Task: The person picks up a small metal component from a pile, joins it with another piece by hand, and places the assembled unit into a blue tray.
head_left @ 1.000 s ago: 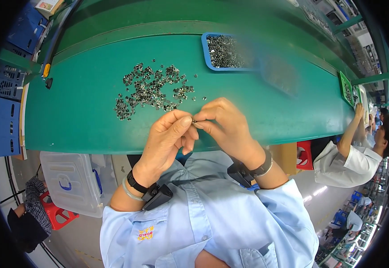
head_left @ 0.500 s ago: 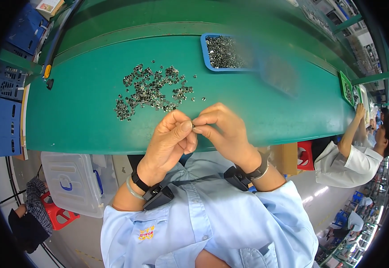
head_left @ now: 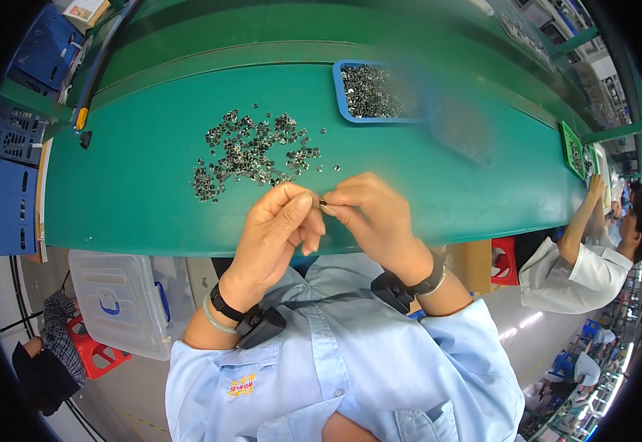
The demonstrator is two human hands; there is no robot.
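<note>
And here, out over the near half of the green table (head_left: 144, 210), the two hands meet fingertip to fingertip. The right hand (head_left: 376, 221) has a small dark metal piece (head_left: 323, 202) pinched between thumb and forefinger, a tight, narrow grip. The left hand (head_left: 273, 228) is right there beside it, thumb drawn in against the forefinger, its other fingers curled; whether it grips the piece too, one cannot tell. Just beyond the left hand, a loose spread of shiny metal pieces (head_left: 244, 155) lies across the tabletop. Farther back, to the right, sits a blue tray (head_left: 343, 103) heaped with small metal parts, its right side lost in blur.
</note>
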